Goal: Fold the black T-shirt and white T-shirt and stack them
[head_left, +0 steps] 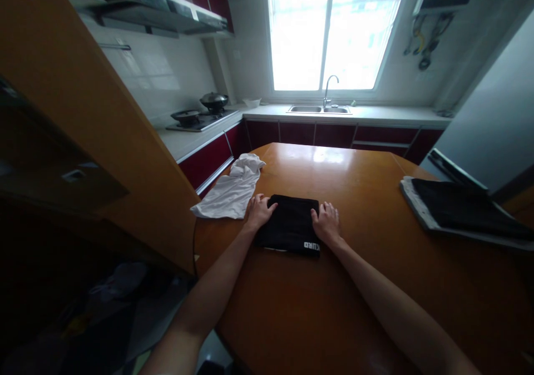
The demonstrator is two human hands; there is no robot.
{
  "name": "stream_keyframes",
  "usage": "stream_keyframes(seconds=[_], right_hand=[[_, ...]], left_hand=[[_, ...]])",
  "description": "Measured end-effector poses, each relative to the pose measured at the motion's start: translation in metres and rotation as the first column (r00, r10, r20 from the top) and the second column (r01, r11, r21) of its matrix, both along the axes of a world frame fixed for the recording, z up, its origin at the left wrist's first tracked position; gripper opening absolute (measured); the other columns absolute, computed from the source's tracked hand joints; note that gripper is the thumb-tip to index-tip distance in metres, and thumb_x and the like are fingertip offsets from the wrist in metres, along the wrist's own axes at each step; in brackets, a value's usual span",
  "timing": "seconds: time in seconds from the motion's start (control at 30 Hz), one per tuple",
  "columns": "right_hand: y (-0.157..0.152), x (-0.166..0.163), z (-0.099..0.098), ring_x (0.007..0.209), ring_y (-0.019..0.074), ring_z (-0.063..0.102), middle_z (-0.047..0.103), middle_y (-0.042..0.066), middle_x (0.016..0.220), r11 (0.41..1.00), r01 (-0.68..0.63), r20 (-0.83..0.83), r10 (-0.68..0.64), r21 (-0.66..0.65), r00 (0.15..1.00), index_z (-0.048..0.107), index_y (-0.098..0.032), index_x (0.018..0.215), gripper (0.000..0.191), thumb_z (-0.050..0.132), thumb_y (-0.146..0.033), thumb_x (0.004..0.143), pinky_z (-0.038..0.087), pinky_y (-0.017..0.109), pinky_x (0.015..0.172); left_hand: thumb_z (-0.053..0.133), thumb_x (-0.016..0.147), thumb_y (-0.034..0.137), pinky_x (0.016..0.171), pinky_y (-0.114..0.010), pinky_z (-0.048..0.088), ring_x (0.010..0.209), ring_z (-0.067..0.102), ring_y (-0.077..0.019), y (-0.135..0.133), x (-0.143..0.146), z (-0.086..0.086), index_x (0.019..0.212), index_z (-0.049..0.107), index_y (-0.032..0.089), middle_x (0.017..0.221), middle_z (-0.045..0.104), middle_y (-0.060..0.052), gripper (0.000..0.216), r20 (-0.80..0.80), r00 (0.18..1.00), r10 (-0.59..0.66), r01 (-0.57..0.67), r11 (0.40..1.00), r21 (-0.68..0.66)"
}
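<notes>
A black folded garment (290, 225) with white lettering at its near right corner lies flat on the wooden table. My left hand (260, 212) rests at its left edge, thumb over the cloth and fingers stretched out. At the opposite edge is my right hand (326, 222), fingers extended and thumb touching the fabric. Neither hand visibly grips the cloth. Just left of my left hand, a crumpled white garment (233, 188) is spread near the table's edge.
On the right of the wooden table (354, 186) lies a stack of black and light grey cloth (463, 208). Beyond the table are a counter with a sink (306, 109) and a stove (204, 120) with two pans. A wooden panel (137, 158) borders the left side.
</notes>
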State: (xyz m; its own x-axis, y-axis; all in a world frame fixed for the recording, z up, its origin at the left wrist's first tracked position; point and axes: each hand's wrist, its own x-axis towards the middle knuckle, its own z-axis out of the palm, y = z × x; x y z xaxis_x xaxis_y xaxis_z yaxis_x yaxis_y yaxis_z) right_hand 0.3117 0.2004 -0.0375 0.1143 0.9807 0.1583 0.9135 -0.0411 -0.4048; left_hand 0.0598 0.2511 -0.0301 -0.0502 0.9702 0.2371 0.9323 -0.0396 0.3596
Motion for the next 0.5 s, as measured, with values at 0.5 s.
stream_keyframes(seconds=[0.5], right_hand=[[-0.0041,0.0010,0.0085,0.135,0.0321,0.043,0.057,0.018,0.141,0.999,-0.017,-0.071,0.020,0.043,0.997,0.065,-0.013,0.131,0.050,0.041,-0.043,0.100,0.026,0.044,0.114]], left_hand=[[0.067,0.085,0.017,0.099,-0.040,0.052,0.113,0.066,-0.0256,0.0050,0.0078,0.0074,0.124,0.056,0.020,0.122,0.068,-0.011,0.040,0.300,0.943,-0.143,0.120,0.988,0.092]])
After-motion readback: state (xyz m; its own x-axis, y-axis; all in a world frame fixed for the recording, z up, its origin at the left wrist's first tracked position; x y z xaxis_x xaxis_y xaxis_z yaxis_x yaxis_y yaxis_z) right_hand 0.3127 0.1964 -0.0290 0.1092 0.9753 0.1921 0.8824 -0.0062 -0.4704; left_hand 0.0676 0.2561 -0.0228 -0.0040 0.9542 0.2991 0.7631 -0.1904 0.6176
